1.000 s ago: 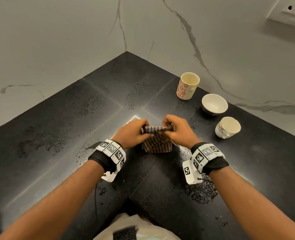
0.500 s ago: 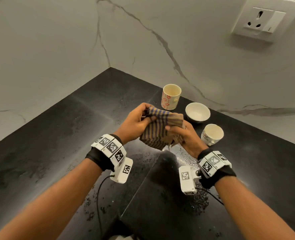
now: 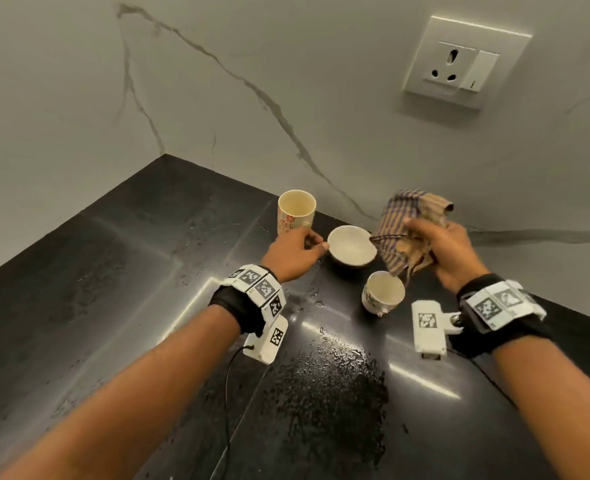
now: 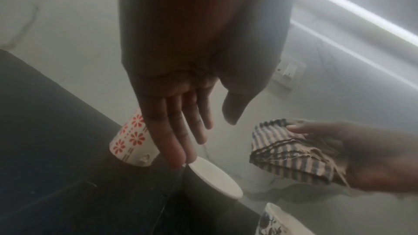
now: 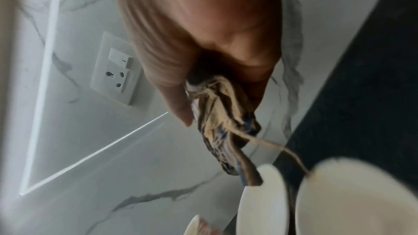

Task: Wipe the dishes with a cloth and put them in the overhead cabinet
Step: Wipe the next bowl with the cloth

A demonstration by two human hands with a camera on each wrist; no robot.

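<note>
L hand (image 3: 295,252) reaches w/ fingers (image 4: 181,131) straight and loosely together, tips right at the near rim of the white bowl (image 3: 351,245); contact can't be told. Bowl sits on the black counter (image 3: 131,271) betw. the floral cup (image 3: 295,211) and a shorter cup (image 3: 383,296). R hand (image 3: 446,247) grips the bunched striped cloth (image 3: 408,230), held up just right of the bowl, its lower edge hanging over the shorter cup.
</note>
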